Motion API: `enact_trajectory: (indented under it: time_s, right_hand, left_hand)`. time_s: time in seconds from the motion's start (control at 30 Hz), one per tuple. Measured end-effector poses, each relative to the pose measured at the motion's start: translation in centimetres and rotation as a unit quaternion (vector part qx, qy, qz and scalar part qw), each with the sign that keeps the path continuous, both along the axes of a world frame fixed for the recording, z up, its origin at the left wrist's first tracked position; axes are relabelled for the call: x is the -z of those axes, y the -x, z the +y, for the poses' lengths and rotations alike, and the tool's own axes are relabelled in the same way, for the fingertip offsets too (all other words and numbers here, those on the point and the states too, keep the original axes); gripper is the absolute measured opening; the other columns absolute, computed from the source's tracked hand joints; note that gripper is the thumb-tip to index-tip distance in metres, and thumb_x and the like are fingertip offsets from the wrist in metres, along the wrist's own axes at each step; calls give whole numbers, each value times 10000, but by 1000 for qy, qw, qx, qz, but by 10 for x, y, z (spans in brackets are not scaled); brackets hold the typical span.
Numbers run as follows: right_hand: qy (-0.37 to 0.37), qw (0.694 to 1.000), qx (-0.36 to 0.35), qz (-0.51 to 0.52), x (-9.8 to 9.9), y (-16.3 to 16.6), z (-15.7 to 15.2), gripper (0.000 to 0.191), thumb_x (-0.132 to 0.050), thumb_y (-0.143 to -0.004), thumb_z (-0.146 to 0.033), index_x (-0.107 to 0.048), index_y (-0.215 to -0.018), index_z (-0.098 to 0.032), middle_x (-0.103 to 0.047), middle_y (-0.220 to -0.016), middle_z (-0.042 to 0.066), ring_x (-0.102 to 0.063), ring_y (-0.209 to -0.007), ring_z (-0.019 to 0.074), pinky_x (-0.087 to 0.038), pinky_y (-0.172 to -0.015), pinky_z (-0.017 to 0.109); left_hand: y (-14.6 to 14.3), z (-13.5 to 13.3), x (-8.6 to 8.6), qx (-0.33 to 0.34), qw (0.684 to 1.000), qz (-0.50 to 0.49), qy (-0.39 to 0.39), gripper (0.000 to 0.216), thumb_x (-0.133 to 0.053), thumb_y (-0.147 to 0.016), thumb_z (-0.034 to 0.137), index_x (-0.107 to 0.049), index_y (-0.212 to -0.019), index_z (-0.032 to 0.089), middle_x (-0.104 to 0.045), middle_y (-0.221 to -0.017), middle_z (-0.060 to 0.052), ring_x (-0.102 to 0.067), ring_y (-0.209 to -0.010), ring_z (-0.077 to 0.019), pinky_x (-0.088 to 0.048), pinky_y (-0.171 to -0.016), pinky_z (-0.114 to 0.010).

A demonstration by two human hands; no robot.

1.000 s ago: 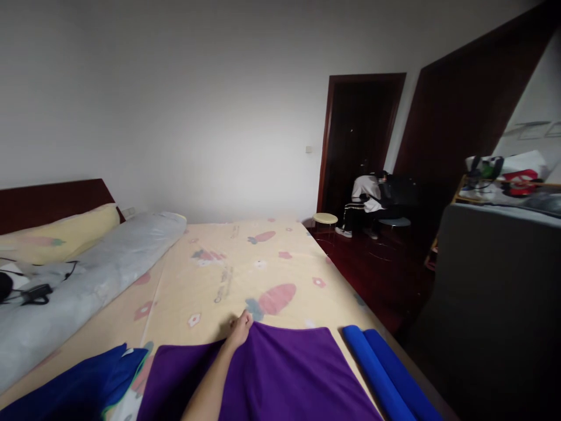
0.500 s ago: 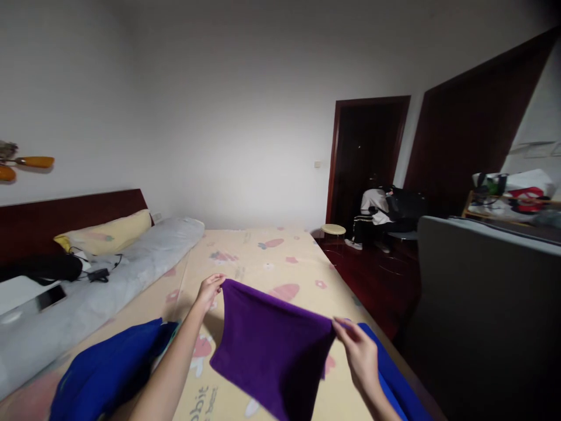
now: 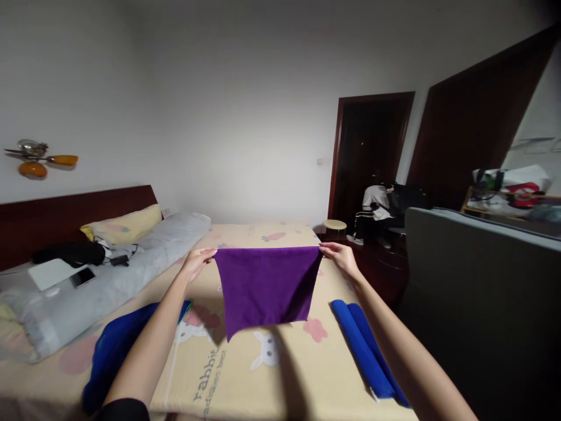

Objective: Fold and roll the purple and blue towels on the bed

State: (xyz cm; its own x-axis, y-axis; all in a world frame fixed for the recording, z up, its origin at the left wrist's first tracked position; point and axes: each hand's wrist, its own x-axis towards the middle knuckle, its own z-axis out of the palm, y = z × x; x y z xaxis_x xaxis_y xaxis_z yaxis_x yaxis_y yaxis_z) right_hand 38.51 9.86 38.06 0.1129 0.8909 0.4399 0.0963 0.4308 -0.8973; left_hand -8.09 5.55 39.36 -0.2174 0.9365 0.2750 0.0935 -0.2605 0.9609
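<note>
Behind the purple cloth (image 3: 269, 286), partly hidden bedsheet (image 3: 326, 365)

Both arms (image 3: 160, 330) outstretched forward, fingers (image 3: 332, 248) pinched.

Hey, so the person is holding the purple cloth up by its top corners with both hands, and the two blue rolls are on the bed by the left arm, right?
Not quite: in the head view, the two blue rolls lie on the bed by the right arm. Both hands do hold up the purple cloth by its top corners.
</note>
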Motion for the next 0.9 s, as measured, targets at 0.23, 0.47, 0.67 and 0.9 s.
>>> enact_trajectory:
  time_s: [0.23,0.47,0.67,0.9]
  right_hand:
    - [-25,995,11,-96,-6,-7,-7,525,-775,-533,-591,-726,-830,-161,-751,-774,87,-697,-707,220,-577,-671,338]
    - [-49,974,28,-221,-14,-12,-17,366,-685,-672,-574,-714,-724,-213,-722,-646,48,-689,-644,224,-514,-618,302]
    - [-45,959,8,-280,-19,-14,-9,393,-619,-734,-602,-681,-695,-216,-700,-584,34,-667,-584,208,-496,-605,299]
    - [-31,952,-32,-302,-13,-12,16,409,-584,-772,-583,-624,-609,-209,-656,-520,2,-598,-476,138,-457,-556,259]
  left_hand:
    - [3,-14,-15,-24,996,79,-19,419,-867,-454,394,-754,-779,155,-755,-707,-53,-648,-701,-179,-468,-685,-294]
    - [9,-13,-16,-29,991,127,-16,361,-848,-471,419,-756,-728,182,-759,-689,-54,-669,-734,-219,-492,-697,-313]
    - [15,-4,-13,-22,987,157,-6,314,-852,-459,405,-755,-666,190,-730,-621,-43,-633,-689,-214,-461,-652,-301]
    - [19,14,-6,-2,983,185,-1,279,-832,-483,429,-742,-607,195,-704,-621,-23,-578,-672,-183,-411,-642,-275]
